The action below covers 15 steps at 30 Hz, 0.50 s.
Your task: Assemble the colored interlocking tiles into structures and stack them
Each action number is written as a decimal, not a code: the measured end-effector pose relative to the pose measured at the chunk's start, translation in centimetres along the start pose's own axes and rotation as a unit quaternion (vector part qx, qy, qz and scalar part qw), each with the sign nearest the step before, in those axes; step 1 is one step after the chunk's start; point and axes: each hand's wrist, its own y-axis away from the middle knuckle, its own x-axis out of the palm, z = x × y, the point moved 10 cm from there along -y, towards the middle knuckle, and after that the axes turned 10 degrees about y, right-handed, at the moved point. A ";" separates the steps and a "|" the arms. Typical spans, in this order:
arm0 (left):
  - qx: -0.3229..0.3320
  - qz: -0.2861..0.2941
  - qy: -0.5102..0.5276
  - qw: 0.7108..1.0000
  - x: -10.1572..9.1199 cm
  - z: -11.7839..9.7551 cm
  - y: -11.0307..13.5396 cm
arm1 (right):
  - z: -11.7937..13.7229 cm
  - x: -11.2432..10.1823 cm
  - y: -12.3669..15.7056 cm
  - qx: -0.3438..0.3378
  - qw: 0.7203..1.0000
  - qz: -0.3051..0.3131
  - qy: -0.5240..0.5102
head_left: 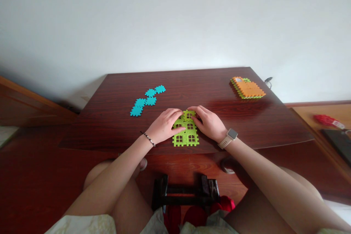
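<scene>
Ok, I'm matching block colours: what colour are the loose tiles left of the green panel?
Turquoise: the loose tiles show best in the head view.

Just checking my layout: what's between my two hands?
Green plastic building tiles with window cutouts lie there, touched by your left hand and right hand, in the head view.

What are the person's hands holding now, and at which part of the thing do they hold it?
The left hand and the right hand hold the lime-green plastic window panel at its upper part, one from each side.
</scene>
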 end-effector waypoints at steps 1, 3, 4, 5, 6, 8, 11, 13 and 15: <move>0.001 0.000 0.000 1.000 0.0 0.0 0.0 | 0.0 0.0 0.0 -0.001 1.000 0.001 -0.001; 0.002 0.000 0.001 1.000 0.0 0.0 0.0 | 0.1 0.1 0.0 -0.003 1.000 0.002 -0.003; 0.001 0.001 0.002 1.000 0.0 0.0 0.0 | 0.1 0.1 0.0 -0.003 1.000 0.002 -0.004; 0.000 0.002 0.001 1.000 0.0 0.0 0.0 | 0.0 0.1 0.0 -0.004 1.000 0.002 -0.004; -0.001 0.003 0.001 1.000 0.0 0.0 0.0 | 0.0 0.2 0.0 -0.005 1.000 0.002 -0.004; -0.005 0.005 0.001 1.000 0.1 0.0 0.0 | 0.1 0.2 0.0 -0.007 1.000 0.003 -0.004; -0.007 0.006 -0.001 1.000 0.1 0.1 0.0 | 0.1 0.3 0.0 -0.009 1.000 0.004 -0.004; -0.006 0.005 -0.003 1.000 0.1 0.1 0.0 | 0.1 0.3 0.0 -0.012 1.000 0.006 -0.004; -0.006 0.005 -0.005 1.000 0.1 0.0 0.0 | 0.2 0.4 -0.1 -0.016 1.000 0.008 -0.004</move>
